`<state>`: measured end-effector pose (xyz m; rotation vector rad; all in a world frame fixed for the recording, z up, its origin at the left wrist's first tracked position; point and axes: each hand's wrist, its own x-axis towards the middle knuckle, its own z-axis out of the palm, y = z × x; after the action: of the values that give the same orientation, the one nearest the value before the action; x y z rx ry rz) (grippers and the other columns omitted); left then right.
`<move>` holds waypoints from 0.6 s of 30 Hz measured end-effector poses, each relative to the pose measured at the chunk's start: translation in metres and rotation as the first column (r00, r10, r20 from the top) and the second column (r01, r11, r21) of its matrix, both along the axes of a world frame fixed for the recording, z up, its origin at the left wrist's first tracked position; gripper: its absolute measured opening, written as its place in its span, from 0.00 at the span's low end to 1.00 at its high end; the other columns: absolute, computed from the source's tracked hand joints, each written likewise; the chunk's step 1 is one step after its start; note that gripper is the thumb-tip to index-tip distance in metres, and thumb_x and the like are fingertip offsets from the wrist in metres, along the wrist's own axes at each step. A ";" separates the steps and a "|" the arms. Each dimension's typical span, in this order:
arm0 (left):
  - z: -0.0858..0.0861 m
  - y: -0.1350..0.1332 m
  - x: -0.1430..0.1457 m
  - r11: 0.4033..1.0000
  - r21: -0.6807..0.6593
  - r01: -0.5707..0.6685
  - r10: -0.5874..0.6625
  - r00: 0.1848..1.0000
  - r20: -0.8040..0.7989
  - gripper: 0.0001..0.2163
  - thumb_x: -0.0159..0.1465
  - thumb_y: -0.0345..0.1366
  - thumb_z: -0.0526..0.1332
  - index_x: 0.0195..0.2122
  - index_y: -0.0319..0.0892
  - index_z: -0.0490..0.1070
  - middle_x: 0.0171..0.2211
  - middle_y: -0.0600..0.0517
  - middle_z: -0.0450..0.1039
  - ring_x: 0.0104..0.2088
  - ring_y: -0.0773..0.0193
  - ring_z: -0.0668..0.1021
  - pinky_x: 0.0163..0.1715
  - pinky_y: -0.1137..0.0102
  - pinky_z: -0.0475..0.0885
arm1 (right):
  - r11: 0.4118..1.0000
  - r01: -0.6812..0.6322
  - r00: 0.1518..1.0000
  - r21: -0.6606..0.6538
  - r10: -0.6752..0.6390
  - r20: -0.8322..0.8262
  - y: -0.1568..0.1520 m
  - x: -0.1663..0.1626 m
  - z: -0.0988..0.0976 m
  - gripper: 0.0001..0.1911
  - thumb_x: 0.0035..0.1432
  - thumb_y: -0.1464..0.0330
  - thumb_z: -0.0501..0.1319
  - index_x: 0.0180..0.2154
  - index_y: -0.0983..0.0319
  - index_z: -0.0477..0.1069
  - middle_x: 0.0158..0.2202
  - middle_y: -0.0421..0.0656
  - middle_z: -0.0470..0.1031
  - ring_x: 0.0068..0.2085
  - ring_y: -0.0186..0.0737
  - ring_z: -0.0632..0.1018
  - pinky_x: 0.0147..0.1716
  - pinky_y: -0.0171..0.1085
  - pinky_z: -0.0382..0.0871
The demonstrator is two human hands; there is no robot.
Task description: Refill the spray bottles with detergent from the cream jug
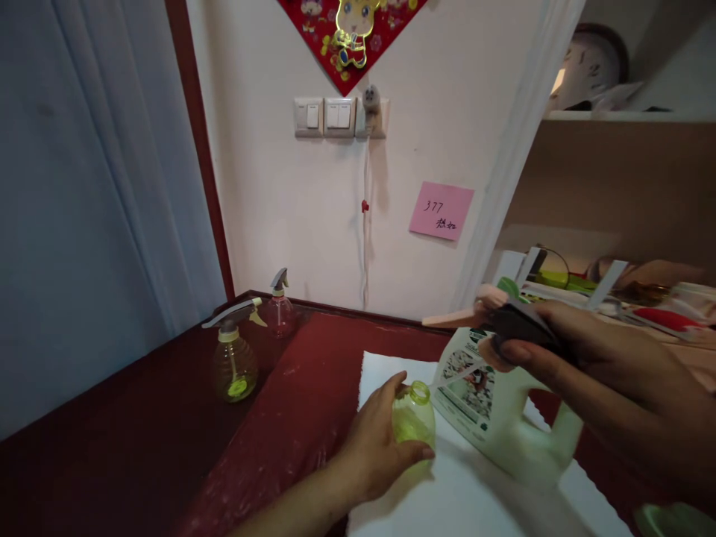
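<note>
My left hand (376, 440) is wrapped round a small open yellow-green bottle (414, 421) that stands on a white sheet (447, 492). My right hand (604, 373) pinches a dark spray head (517, 321) with a pale trigger, held above a white detergent jug (492, 410). The jug, with its picture label, stands on the sheet just right of the small bottle.
Two spray bottles stand in the far corner of the dark red table (268, 425): a yellow one (233, 359) and a pinkish one (280, 306). A pink note (441, 210) and switches (335, 117) are on the wall. A cluttered shelf (643, 291) lies to the right.
</note>
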<state>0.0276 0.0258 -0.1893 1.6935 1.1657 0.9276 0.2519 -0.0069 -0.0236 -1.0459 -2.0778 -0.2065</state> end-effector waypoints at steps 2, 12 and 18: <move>-0.001 -0.001 0.001 1.000 -0.006 0.001 0.000 1.000 0.013 0.48 0.47 0.32 0.75 0.69 0.44 0.56 0.65 0.40 0.63 0.64 0.47 0.66 0.65 0.56 0.58 | 0.995 -0.064 0.998 -0.072 0.066 0.024 0.005 -0.009 0.002 0.13 0.69 0.54 0.56 0.43 0.54 0.73 0.29 0.38 0.77 0.27 0.39 0.78 0.21 0.34 0.69; -0.016 -0.006 0.002 0.996 0.093 0.011 -0.017 0.998 0.066 0.36 0.53 0.36 0.73 0.63 0.43 0.63 0.61 0.43 0.67 0.62 0.48 0.67 0.63 0.57 0.60 | 0.875 0.014 0.974 -0.484 0.097 0.204 0.040 -0.053 -0.057 0.14 0.70 0.59 0.50 0.35 0.59 0.66 0.30 0.42 0.74 0.31 0.42 0.75 0.31 0.37 0.64; -0.016 -0.005 0.003 0.995 0.092 0.024 -0.032 0.996 0.085 0.36 0.53 0.36 0.73 0.63 0.44 0.64 0.62 0.43 0.66 0.63 0.47 0.66 0.64 0.56 0.58 | 0.864 -0.008 0.989 -0.503 0.082 0.124 0.039 -0.048 -0.064 0.14 0.69 0.58 0.52 0.38 0.59 0.69 0.30 0.42 0.76 0.32 0.43 0.76 0.34 0.38 0.67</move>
<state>0.0304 0.0212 -0.2051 1.7205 1.0541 1.0400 0.2036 0.0324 -0.0877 -1.3132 -2.3472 0.3161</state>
